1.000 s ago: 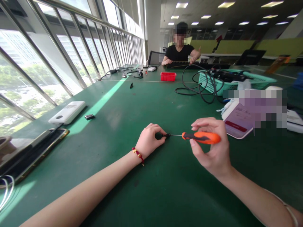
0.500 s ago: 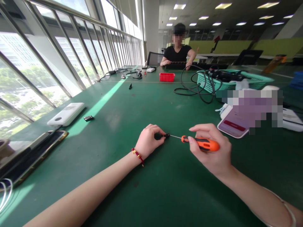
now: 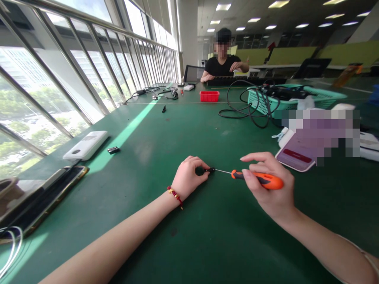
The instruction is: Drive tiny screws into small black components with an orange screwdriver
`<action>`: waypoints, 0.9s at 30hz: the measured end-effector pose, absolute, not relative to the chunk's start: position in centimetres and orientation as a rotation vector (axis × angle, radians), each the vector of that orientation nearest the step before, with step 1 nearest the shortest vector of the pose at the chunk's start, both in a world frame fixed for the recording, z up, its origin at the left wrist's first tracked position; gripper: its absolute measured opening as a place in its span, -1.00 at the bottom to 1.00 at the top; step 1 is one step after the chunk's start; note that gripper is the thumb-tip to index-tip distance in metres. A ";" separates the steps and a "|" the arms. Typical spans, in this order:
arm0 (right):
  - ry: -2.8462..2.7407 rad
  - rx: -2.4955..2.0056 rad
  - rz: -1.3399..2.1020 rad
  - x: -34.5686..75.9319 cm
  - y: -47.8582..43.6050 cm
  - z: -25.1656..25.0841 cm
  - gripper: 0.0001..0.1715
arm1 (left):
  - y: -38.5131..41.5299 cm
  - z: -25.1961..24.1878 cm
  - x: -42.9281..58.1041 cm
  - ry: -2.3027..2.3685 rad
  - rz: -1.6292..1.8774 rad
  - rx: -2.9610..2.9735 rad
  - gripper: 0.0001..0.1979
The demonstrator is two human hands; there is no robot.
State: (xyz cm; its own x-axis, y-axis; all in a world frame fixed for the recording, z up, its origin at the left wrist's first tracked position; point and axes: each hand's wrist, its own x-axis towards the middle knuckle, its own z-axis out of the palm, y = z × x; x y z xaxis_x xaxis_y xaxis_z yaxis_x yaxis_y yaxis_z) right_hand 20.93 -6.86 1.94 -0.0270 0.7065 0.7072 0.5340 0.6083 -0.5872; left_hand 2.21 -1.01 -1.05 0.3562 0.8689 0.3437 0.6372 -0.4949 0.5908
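Low over the green table (image 3: 142, 221), my left hand (image 3: 189, 177) pinches a small black piece (image 3: 211, 170) between thumb and fingers. Its kind is too small to make out, and my fingers hide part of it. My right hand (image 3: 271, 181) is closed on an orange and black screwdriver (image 3: 274, 181), which lies nearly level. The thin metal shaft points left, and its tip meets the end of the black piece. My right index finger stretches forward above the handle.
At the left are a white power bank (image 3: 89, 145), a small black part (image 3: 113, 150) and a dark phone (image 3: 44, 201). A red bin (image 3: 209, 96), black cables, a teal basket (image 3: 263, 103) and a lit phone (image 3: 296, 156) lie farther off. Across the table sits a person (image 3: 222, 65).
The screwdriver handle has turned a little and shifted slightly right in my right hand. My left hand keeps its pinch. The person opposite has raised one hand.
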 end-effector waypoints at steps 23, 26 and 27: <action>-1.649 -1.017 0.076 20.6 -6.7 1.6 -0.80 | -0.9 -1.3 2.0 1.302 0.888 2.250 -0.94; -1.601 -0.949 0.085 20.8 -6.2 1.0 -0.59 | -1.0 -1.3 2.0 1.307 0.890 2.246 -0.94; -1.581 -0.932 0.109 20.9 -6.1 0.8 -0.50 | -1.0 -1.2 2.0 1.309 0.892 2.246 -0.94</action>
